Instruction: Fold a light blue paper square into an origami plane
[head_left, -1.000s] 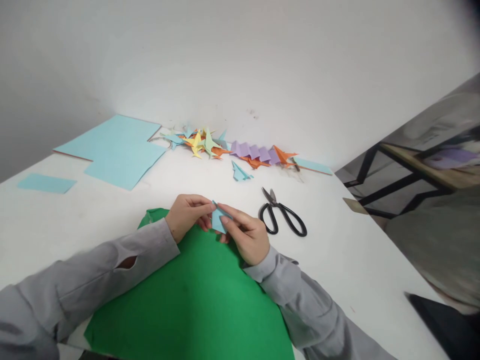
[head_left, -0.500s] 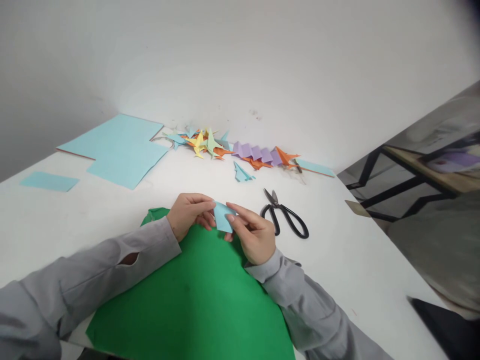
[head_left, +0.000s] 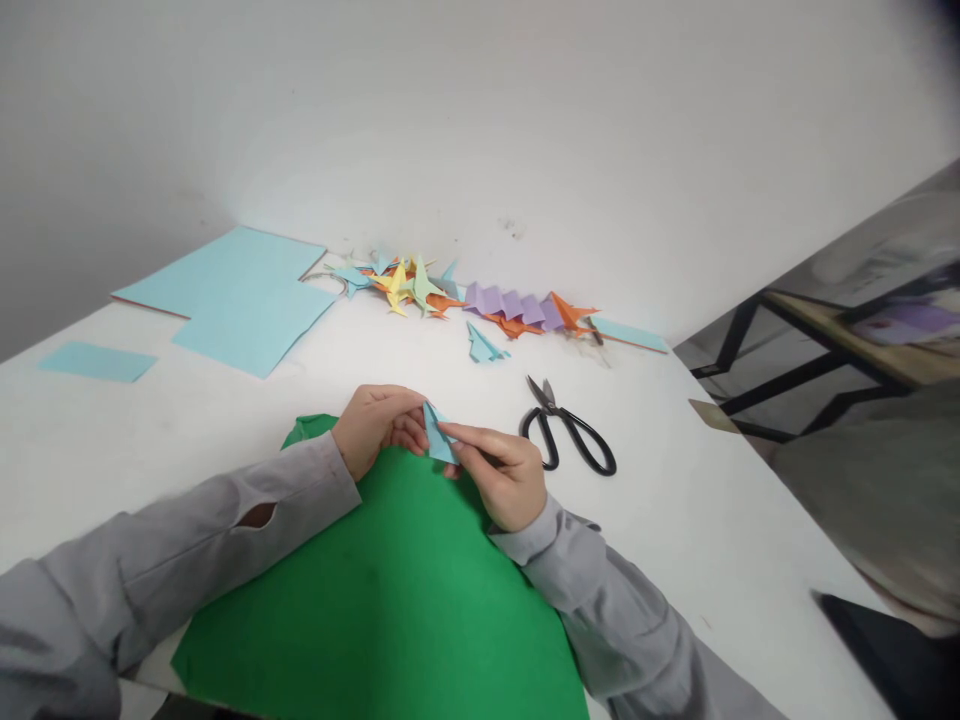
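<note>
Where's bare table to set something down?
Left: white tabletop between the small blue card and left sleeve. Right: the stretch between the scissors and dark object. Crowded: along the wall, with folded paper figures, and mid-table, where left hand and right hand hold a blue piece by the green sheet.

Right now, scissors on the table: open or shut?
Open. The scissors lie on the white table with blade tips apart and black handle loops spread.

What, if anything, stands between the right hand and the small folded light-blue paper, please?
Nothing visible: the right hand and left hand both hold the folded light-blue paper; the black-handled metal scissors lie aside.
</note>
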